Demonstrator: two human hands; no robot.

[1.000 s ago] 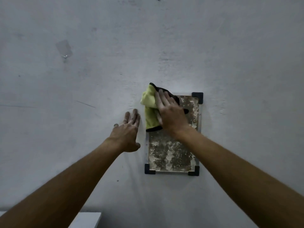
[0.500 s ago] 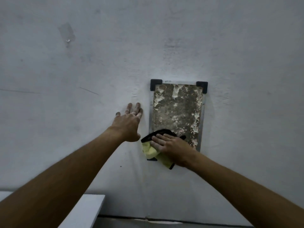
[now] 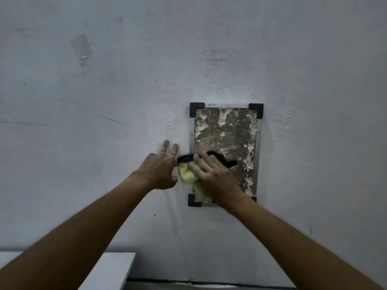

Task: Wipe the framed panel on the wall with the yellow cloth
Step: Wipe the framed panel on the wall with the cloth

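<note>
A framed panel (image 3: 228, 130) with a mottled brown and cream face and black corner brackets hangs on the grey wall. My right hand (image 3: 215, 176) presses a yellow cloth (image 3: 188, 174) with a black edge flat against the panel's lower left part, hiding that corner area. My left hand (image 3: 161, 168) rests flat on the wall just left of the panel, fingers spread, holding nothing. The cloth's black edge nearly touches my left hand's fingers.
A white shelf or tabletop (image 3: 109, 271) juts out at the bottom left, below my left arm. A small screw with a clear patch (image 3: 83, 50) sits on the wall at the upper left. A dark floor seam (image 3: 209, 282) runs along the bottom.
My right hand swept the cloth from the panel's top left down to its bottom left, then slightly up again. My left hand stayed on the wall. The view tilted downward.
</note>
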